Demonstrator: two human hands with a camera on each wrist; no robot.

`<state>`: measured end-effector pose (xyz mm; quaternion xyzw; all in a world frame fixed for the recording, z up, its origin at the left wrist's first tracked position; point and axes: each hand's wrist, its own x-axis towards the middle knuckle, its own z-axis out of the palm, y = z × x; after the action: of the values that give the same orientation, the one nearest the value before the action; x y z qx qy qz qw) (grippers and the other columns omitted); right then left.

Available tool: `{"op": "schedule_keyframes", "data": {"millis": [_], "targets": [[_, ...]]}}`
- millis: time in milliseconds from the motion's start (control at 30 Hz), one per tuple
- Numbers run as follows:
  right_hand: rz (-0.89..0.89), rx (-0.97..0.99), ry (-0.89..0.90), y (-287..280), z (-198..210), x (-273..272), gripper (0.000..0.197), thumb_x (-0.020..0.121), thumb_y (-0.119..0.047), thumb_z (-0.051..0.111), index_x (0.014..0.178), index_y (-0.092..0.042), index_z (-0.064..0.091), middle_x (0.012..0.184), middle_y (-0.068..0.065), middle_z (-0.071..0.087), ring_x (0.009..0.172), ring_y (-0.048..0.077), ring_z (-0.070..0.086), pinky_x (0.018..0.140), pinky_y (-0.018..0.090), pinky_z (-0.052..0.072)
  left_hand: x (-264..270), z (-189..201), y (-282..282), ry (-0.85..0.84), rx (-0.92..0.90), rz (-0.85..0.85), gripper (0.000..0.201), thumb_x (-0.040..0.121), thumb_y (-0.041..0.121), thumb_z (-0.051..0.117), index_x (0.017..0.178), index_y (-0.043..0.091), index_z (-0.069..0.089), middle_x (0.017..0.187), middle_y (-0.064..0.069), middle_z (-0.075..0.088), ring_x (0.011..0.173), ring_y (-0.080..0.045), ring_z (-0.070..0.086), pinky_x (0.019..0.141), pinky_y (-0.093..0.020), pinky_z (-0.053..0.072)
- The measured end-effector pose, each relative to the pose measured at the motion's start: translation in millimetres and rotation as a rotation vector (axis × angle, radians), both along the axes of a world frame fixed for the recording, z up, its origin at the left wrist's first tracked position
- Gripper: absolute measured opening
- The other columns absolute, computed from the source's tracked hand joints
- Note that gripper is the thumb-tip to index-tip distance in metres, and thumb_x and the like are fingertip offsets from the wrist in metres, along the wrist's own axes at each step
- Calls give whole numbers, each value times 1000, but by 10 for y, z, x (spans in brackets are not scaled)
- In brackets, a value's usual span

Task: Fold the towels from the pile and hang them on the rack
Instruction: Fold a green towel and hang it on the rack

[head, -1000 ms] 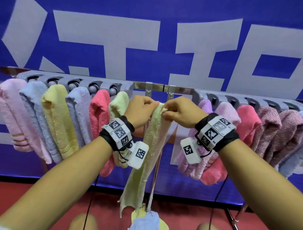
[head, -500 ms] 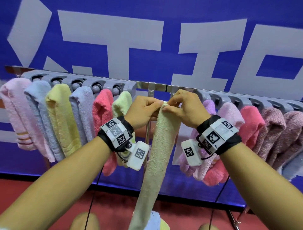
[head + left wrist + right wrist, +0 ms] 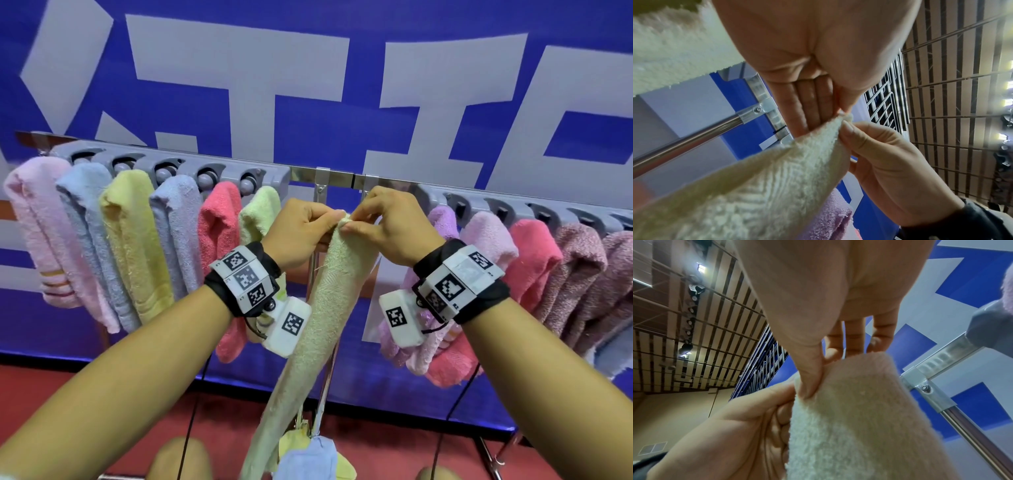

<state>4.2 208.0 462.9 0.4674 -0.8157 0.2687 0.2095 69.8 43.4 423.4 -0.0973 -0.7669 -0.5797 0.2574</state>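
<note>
A pale green towel (image 3: 322, 308) hangs folded into a narrow strip in front of the rack's bare middle section (image 3: 339, 178). My left hand (image 3: 301, 233) and right hand (image 3: 387, 226) both pinch its top edge, fingers meeting at the fold. The left wrist view shows the same towel (image 3: 777, 170) gripped between my left fingers (image 3: 807, 105), with the right hand (image 3: 879, 154) beside it. From the right wrist, my thumb presses into the towel (image 3: 859, 418). Its lower end trails down toward the floor.
Several folded towels hang on grey pegs: pink (image 3: 37, 233), blue, yellow (image 3: 133, 240), lilac and coral to the left, purple, pink and mauve (image 3: 575, 274) to the right. A steel upright (image 3: 320, 212) stands behind the towel. A small towel pile (image 3: 308, 459) lies below. Blue banner behind.
The towel has gone from a loose, partly open drape to a tight narrow strip. Both hands have lifted slightly and drawn closer together at its top edge.
</note>
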Motion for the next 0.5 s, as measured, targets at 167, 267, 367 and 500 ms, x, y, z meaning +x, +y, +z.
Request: {"op": "schedule_keyframes", "data": {"millis": [167,267,367,500], "targets": [[-11,14,-12,22,21,7,20,82,-37,76,85,-18,78,87,1,63,79,15,58,73,33,50,40,-7,-35,-10,-8,-53,12,94,4,62,96,0,73,86,-15,75,79,-20,72,71,-31,61],[-13,13,-14,16,21,4,22,81,-39,76,84,-18,78,84,-1,61,78,15,58,72,34,50,63,-12,-69,27,-130,-51,18,84,-3,71,100,3,74,93,-7,77,88,-16,74,80,-28,59],[-31,11,-15,2,8,-4,24,80,-41,76,81,-17,77,82,-2,60,76,14,56,69,31,48,56,6,-84,35,-181,-18,22,79,2,78,101,0,74,93,-7,77,87,-16,74,80,-27,59],[-9,-29,-28,21,-27,-32,22,81,-40,76,76,-18,75,83,0,63,77,14,59,69,28,48,58,58,-114,15,-127,-35,20,79,3,78,99,2,75,91,-8,77,86,-20,74,77,-31,60]]}}
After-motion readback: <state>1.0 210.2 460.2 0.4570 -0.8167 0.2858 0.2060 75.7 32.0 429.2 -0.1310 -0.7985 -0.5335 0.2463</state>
